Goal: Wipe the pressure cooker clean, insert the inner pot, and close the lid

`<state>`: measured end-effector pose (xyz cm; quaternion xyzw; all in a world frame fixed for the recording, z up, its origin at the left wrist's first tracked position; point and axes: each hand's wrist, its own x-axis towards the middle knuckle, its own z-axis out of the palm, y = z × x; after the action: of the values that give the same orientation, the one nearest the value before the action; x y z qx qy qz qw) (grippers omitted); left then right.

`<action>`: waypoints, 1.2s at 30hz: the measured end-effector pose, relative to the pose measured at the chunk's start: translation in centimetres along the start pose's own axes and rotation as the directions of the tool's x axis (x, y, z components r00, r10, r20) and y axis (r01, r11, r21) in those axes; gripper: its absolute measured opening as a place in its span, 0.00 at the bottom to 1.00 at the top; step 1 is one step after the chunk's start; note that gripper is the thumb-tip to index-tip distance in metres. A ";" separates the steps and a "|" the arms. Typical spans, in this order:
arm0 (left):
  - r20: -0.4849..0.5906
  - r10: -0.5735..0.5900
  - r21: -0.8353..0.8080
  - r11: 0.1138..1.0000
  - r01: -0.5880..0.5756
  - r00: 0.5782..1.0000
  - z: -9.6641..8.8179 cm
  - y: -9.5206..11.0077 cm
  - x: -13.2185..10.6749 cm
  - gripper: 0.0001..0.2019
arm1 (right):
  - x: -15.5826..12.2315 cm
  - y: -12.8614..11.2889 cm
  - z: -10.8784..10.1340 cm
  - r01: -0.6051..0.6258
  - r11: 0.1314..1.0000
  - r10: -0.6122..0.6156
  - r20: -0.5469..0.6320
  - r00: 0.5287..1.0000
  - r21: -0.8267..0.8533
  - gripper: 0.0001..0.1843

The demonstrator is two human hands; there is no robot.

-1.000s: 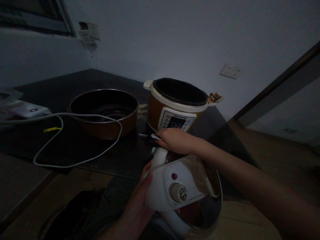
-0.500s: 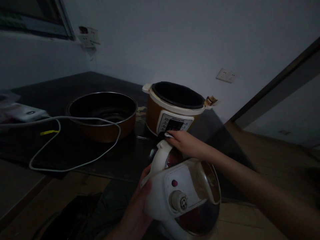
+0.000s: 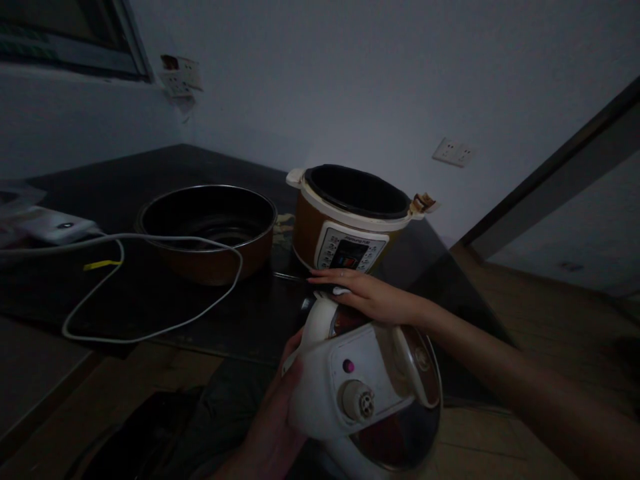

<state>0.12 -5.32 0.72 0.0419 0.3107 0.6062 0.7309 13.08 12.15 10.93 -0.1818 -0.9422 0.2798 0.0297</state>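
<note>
Two hands: your left hand [image 3: 277, 410] and your right hand [image 3: 373, 295] are both at the lid.
Lid: white cooker lid [image 3: 375, 373], tilted, right in front of you by the table [image 3: 160, 160]'s near edge.
Left fingers: wrapped around the lid's side, tips mostly hidden underneath.
Right fingers: half a second ago they were curled, now they're stretched out over the lid's far edge.
White bit: some small white thing [image 3: 341, 291] sits by those fingers; too dark to tell what it is or if you're pinching it.
What that means: lid's barely moved, so I'd say your left is steadying it while your right works that edge.
Cooker: brown body [image 3: 307, 233], lid off, just beyond your right fingertips.
Pot: brown pot [image 3: 205, 265], left of the cooker, cable [image 3: 125, 342] looping across its front.
</note>
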 end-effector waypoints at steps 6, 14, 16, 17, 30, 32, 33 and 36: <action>-0.038 0.015 -0.013 1.000 -0.016 0.999 -0.6 -0.4 0.7 0.31 | -2.3 -2.0 -0.3 0.083 0.990 -0.052 0.259 0.964 -0.111 0.27; 0.032 0.024 -0.009 1.000 -0.024 0.999 -0.5 -0.2 0.5 0.34 | -4.5 0.9 -1.0 -0.136 0.989 0.132 0.073 0.989 0.051 0.27; 0.033 0.018 -0.003 1.000 -0.018 0.999 -0.4 -0.1 0.3 0.32 | -5.6 2.6 -1.1 -0.247 0.959 0.251 -0.010 0.968 0.140 0.29; 0.035 0.018 0.000 1.000 -0.018 0.999 -0.4 -0.1 0.3 0.31 | -6.2 3.3 -1.2 -0.291 0.940 0.303 -0.043 0.952 0.180 0.30; 0.010 0.023 -0.047 0.999 -0.023 1.000 -1.0 -0.1 1.2 0.29 | -3.3 -2.1 1.2 -0.271 0.958 0.268 -0.041 0.963 -0.096 0.25; -0.032 0.003 -0.080 0.997 -0.005 0.999 -0.6 0.0 1.1 0.28 | -2.5 -4.1 2.0 -0.247 0.952 0.251 -0.001 0.968 -0.179 0.25; -0.058 -0.014 -0.102 0.995 0.008 0.998 -0.4 0.1 1.1 0.26 | -2.3 -5.0 2.4 -0.222 0.955 0.228 0.012 0.973 -0.198 0.24; -0.151 -0.093 -0.168 0.984 0.067 0.984 0.3 0.4 1.1 0.21 | -2.1 -6.9 3.7 -0.113 0.968 0.126 0.045 0.991 -0.225 0.24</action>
<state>0.02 -4.10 0.64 -0.0784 0.3186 0.6011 0.7287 12.22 4.16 11.61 -0.2323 -0.9553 0.1792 -0.0356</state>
